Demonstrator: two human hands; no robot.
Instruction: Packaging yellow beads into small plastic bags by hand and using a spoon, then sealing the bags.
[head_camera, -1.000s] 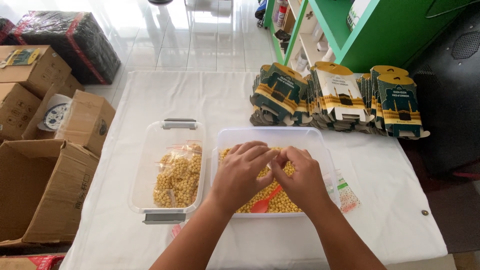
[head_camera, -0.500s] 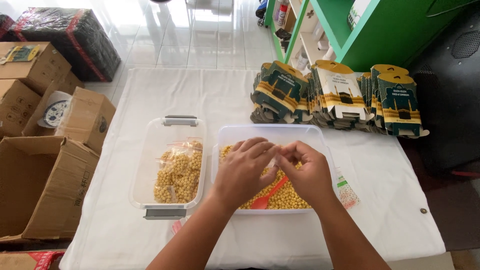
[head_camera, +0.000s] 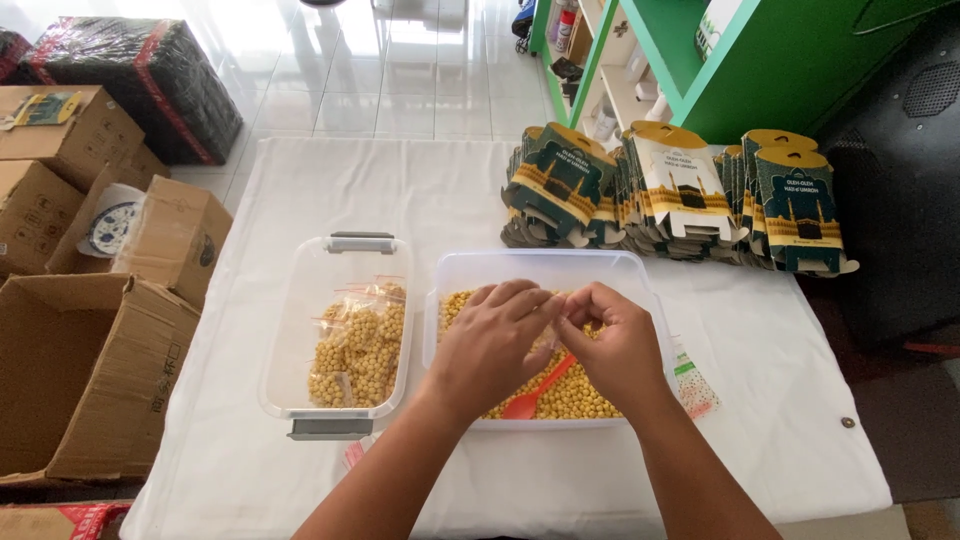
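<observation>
1. Left hand (head_camera: 492, 345) and right hand (head_camera: 612, 345) meeting fingertip to fingertip above the clear tub (head_camera: 545, 263), both pinched narrow on a small clear bag (head_camera: 551, 312), mostly hidden between the fingers.
2. Tub near the desk's middle, filled with yellow round snacks (head_camera: 580, 395); orange spoon (head_camera: 535, 392) lying in them at 6 o'clock from the hands.
3. At 9 o'clock of the tub, just beside it, a second clear container (head_camera: 300, 300) with grey latches, holding filled small bags (head_camera: 360, 345).
4. At 12 to 1 o'clock, a row of flat green-and-gold cartons (head_camera: 680, 195) stacked on the white-covered desk (head_camera: 420, 190).
5. At 3 o'clock, by the tub's wall, a few empty small bags (head_camera: 692, 385).
6. Off the desk at 9 o'clock, open cardboard boxes (head_camera: 90, 370) on the floor.
</observation>
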